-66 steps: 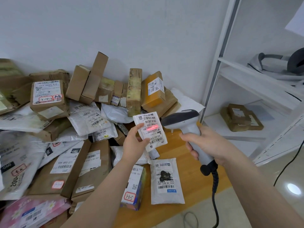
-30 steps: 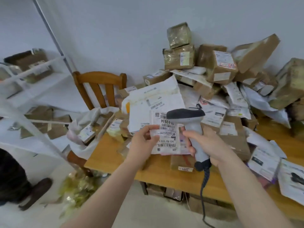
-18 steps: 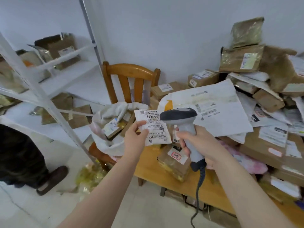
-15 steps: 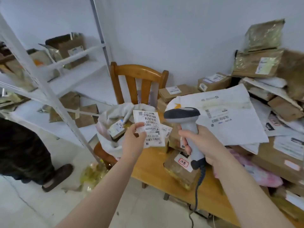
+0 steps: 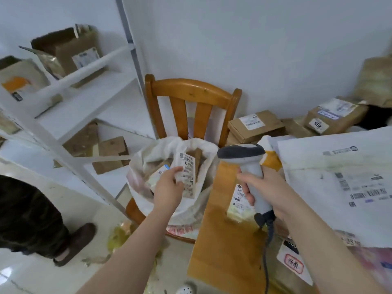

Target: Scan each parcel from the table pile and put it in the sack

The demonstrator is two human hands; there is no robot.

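Left hand [image 5: 169, 194] is right over the mouth of the sack [image 5: 148, 158], and it has the small white packet [image 5: 188, 175] with it. The fingers are curled in and pinch the packet by its near left edge, a firm hold with nothing slack about it. The packet hangs just above the sack's opening, label side up. Its long axis runs away from the person: the far end points toward the back of the wooden chair [image 5: 191, 94] that the sack sits on, and the near end is tucked under the palm. The print on the label reads sideways.

Inside the sack, under the packet, there are brown parcels; how many, I cannot tell.

To the right of the sack, the right hand [image 5: 269, 187] is wrapped all the way round the grip of the grey scanner [image 5: 244, 153]. The handle stands nearly upright, the dark nose is turned toward the sack, and the cable drops from the base. It is held above the wooden table [image 5: 212, 240], whose edge is just beside the sack.

Further right of the sack lies a big white mailer [image 5: 339, 177], and brown boxes [image 5: 254, 126] are stacked behind it. Left of the sack stands white shelving [image 5: 84, 81], and a brown shoe [image 5: 76, 242] is on the floor.
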